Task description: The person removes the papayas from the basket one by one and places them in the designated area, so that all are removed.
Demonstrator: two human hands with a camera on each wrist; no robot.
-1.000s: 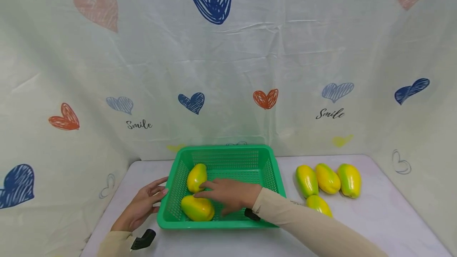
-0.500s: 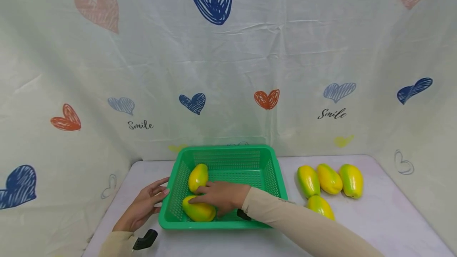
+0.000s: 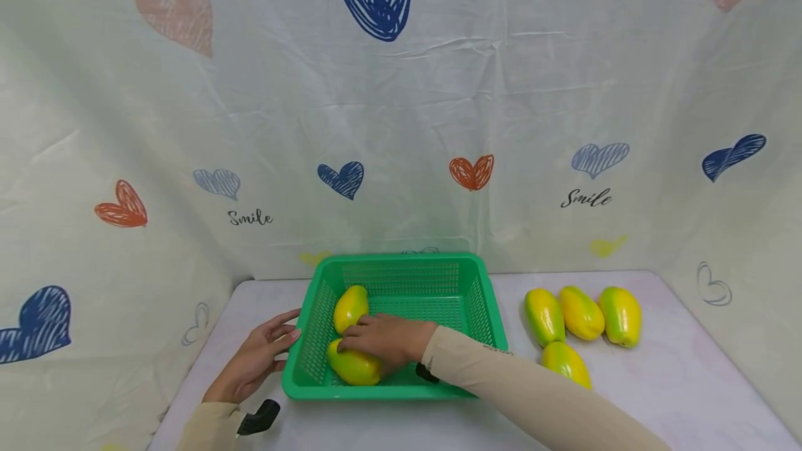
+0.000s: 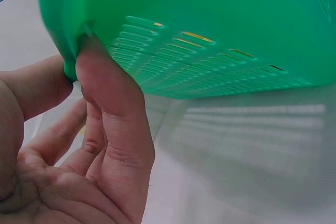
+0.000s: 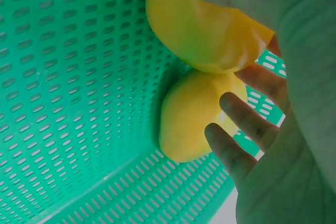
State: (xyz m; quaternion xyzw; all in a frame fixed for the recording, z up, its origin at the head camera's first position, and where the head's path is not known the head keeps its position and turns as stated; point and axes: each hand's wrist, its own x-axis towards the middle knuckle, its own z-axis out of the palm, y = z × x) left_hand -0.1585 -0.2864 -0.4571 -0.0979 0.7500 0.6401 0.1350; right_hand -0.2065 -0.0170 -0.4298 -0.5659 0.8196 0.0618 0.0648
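A green plastic basket (image 3: 391, 392) with slotted walls stands on the table, two yellow-green papayas along its left side. My left hand (image 3: 255, 357) pinches the basket's left rim between thumb and fingers, as the left wrist view shows. Inside the basket, my right hand (image 3: 395, 338) grips the nearer papaya (image 3: 352, 366), thumb on one side and index finger on the other. Its other fingers (image 5: 244, 121) stretch over the farther papaya (image 5: 191, 124), which lies against the held one. The palm hides part of the held fruit.
Several more papayas (image 3: 581, 313) lie grouped on the white table (image 3: 683, 374) to the right of the basket; the right sleeve passes close to the nearest papaya (image 3: 567, 364). A white curtain (image 3: 401, 103) printed with hearts hangs close behind and along both sides.
My right hand has come down from above the two papayas and taken hold of the nearer one. That papaya has turned and shifted slightly. My left hand stays at the rim.
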